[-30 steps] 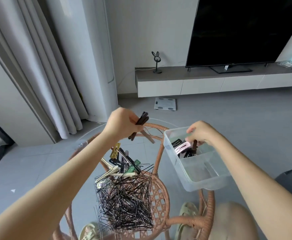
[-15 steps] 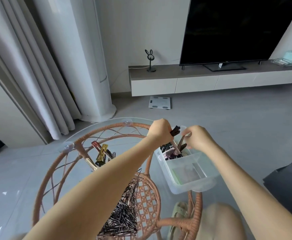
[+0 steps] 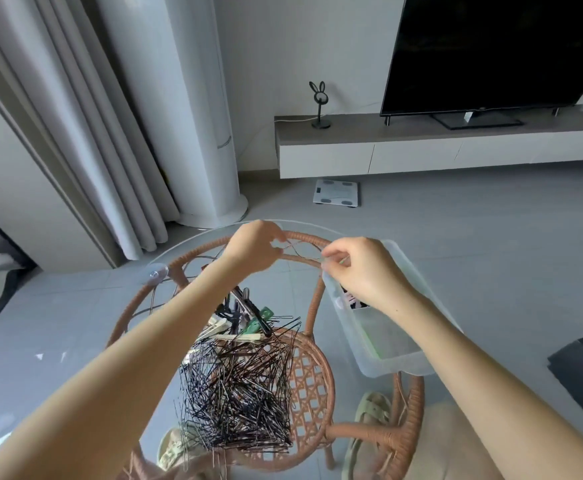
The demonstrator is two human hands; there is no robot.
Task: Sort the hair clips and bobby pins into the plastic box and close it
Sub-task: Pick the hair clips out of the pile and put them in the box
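Note:
A thin bent bobby pin [image 3: 300, 252] is stretched between my two hands above the far edge of the table. My left hand [image 3: 253, 247] pinches its left end and my right hand [image 3: 361, 271] pinches its right end. The clear plastic box [image 3: 400, 358] sits on the glass at the right, under my right wrist. Some pink and black clips [image 3: 348, 300] show in its far compartment, mostly hidden by my hand. A big heap of dark bobby pins [image 3: 238, 386] lies mid-table. Green, cream and black hair clips [image 3: 248, 318] lie just beyond it.
The round glass table top rests on a rattan frame [image 3: 312, 306] with a suction cup [image 3: 154, 273] at the left rim. Slippers [image 3: 374, 410] show through the glass. A scale [image 3: 336, 192], TV stand [image 3: 421, 147] and curtain [image 3: 85, 133] stand farther off.
My left hand no longer holds the dark clips it carried over the box. It has drawn back to the left, and both hands now hold one thin pin between them.

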